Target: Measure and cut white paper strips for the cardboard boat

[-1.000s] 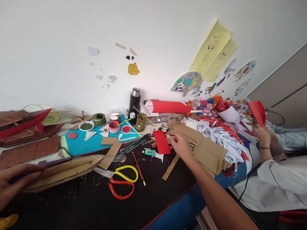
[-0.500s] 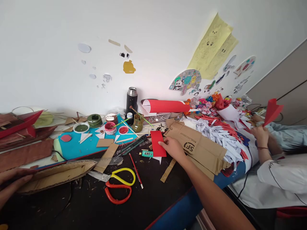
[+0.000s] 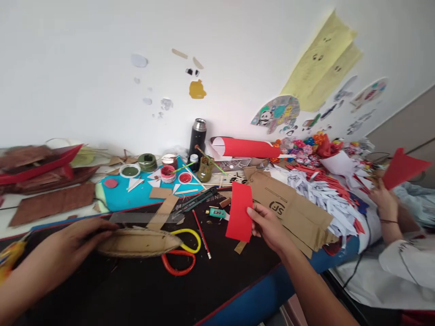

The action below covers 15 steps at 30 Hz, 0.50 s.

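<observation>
- The black-topped worktop (image 3: 142,290), edged in red and blue and strewn with scraps, stands against a plain white wall (image 3: 84,27) bearing stickers and yellow paper sheets (image 3: 316,59).
- Toward the wall, open paint pots stand around a bright blue sheet (image 3: 117,199).
- The boat-shaped brown cardboard hull (image 3: 142,243) is over the worktop's near left part, before the yellow-and-red scissor handles (image 3: 195,240); its long axis runs left to right, pointed tip rightward. Contact underneath cannot be told.
- The left hand (image 3: 73,249) has its fingers closed on the hull's left end.
- The right hand (image 3: 270,224) pinches the right edge of a rectangular red card (image 3: 240,213), thumb in front.
- The card's long axis runs nearly upright, slightly tilted.
- At right, a co-worker's hand (image 3: 382,203) holds folded red paper (image 3: 406,168).
</observation>
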{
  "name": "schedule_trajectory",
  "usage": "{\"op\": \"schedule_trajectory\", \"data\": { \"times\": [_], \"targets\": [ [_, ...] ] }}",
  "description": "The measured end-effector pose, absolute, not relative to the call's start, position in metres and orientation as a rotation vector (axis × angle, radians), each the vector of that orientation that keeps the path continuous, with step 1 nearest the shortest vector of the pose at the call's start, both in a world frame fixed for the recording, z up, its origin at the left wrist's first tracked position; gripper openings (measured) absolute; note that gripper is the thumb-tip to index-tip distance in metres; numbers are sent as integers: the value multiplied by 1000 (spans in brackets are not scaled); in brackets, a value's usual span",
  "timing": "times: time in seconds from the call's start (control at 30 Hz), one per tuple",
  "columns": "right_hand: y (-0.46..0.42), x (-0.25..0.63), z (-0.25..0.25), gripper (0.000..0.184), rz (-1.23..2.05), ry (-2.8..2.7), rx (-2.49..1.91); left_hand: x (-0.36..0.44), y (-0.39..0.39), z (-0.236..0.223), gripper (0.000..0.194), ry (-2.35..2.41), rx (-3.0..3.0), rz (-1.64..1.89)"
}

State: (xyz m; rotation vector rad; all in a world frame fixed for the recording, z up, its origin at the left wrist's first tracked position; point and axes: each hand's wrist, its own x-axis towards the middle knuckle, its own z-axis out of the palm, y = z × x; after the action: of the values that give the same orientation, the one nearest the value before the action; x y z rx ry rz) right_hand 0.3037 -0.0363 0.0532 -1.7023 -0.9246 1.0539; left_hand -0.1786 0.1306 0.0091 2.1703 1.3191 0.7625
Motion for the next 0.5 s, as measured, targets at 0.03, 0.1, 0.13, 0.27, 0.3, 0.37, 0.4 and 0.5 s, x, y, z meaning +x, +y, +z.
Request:
{"op": "schedule_trajectory", "data": {
  "times": [0.03,0.1,0.13,0.27,0.3,0.37,0.4,0.5],
  "targets": [
    [-40,299,55,62,1112,-934,-1680,-173,127,12,42,1303,2209,692],
    [-42,287,58,61,1226,-949,-1619,-165,121,18,44,1253,2241,604],
    [-40,281,58,60,1265,-967,-1598,-163,119,21,45,1239,2248,586],
    [-17,245,61,60,1271,-1060,-1555,-165,117,27,47,1250,2268,600],
    [-9,235,62,59,1263,-1080,-1556,-166,117,27,47,1241,2267,587],
    [5,216,65,55,1261,-1120,-1522,-167,116,29,46,1199,2249,534],
    [11,207,66,53,1262,-1163,-1499,-167,115,31,45,1171,2232,502],
    [26,184,68,49,1299,-1281,-1423,-162,110,37,44,1130,2163,551]
  ]
}}
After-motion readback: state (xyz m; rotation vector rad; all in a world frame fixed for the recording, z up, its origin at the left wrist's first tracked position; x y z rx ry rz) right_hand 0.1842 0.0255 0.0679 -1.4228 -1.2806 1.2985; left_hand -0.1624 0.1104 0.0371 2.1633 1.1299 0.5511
